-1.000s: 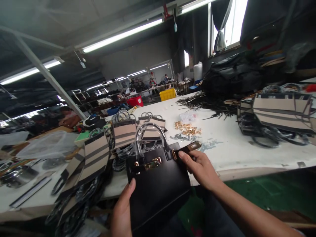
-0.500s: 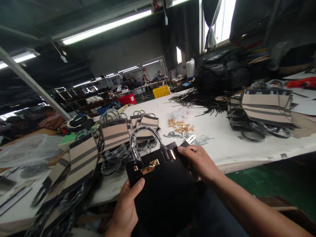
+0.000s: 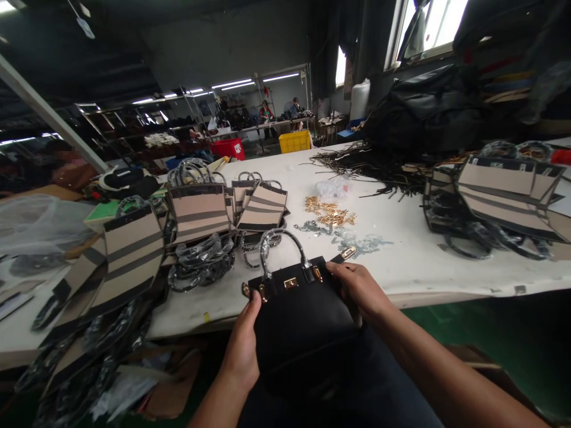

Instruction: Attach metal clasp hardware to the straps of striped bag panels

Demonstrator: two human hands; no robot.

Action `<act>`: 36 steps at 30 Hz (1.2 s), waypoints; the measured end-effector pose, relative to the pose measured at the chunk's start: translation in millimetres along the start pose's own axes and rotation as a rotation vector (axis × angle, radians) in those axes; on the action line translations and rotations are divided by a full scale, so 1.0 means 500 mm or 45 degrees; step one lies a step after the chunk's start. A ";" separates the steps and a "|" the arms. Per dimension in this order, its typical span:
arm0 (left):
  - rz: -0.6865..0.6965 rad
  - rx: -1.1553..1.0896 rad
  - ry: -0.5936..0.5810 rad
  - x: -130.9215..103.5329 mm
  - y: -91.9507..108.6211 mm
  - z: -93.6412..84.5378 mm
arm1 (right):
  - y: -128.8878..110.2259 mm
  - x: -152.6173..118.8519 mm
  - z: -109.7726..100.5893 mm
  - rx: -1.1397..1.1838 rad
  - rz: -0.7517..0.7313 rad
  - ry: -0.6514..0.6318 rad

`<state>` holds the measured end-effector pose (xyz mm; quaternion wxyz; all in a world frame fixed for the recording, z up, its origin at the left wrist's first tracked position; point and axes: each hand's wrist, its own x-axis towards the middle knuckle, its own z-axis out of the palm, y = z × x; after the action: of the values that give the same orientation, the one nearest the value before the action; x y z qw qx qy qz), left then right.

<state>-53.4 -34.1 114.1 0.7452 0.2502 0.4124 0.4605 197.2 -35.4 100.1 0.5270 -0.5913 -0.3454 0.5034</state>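
Observation:
A black handbag [image 3: 303, 324] is held upright at the table's front edge, its lower part lost in shadow. Its arched handle [image 3: 285, 233] is wrapped in clear plastic, and a small gold clasp [image 3: 291, 283] shows on the front. My left hand [image 3: 243, 345] grips the bag's upper left corner, thumb in front near a gold fitting. At the upper right corner my right hand [image 3: 359, 288] is closed on the bag's edge, thumb on top. A strap end with a gold plate [image 3: 348, 253] sticks out just above that hand; its fingers are partly hidden.
On the white table [image 3: 276, 169] lie gold metal parts [image 3: 330, 211] and grey metal pieces [image 3: 363, 244]. Bag panels with plastic-wrapped handles are piled at left [image 3: 129, 255] and right [image 3: 499, 190]. Black strips [image 3: 370, 169] lie farther back. People work in the distance.
The gold-plated strap that lay across the bag's front has swung off to the left corner, uncovering the clasp. My left hand has shifted up to that corner; the view has turned slightly downward.

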 end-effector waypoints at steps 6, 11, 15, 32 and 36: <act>-0.232 -0.248 -0.043 0.012 -0.033 -0.006 | 0.026 -0.008 -0.015 -0.190 0.070 -0.005; -0.220 -0.307 -0.042 0.019 -0.049 -0.014 | 0.032 -0.017 -0.024 -0.269 0.080 0.010; -0.134 -0.349 -0.033 0.021 -0.063 -0.021 | 0.030 -0.025 -0.031 -0.433 0.038 0.103; 0.059 -0.282 0.242 0.044 -0.144 0.016 | 0.060 -0.041 -0.043 -0.395 -0.153 0.109; 0.040 -0.217 0.008 0.019 -0.165 -0.012 | 0.066 -0.036 -0.041 -0.552 -0.404 0.211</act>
<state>-16.9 -62.8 45.1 0.7553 0.1909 0.3700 0.5062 208.2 -64.7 70.9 0.4867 -0.6679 -0.4891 0.2788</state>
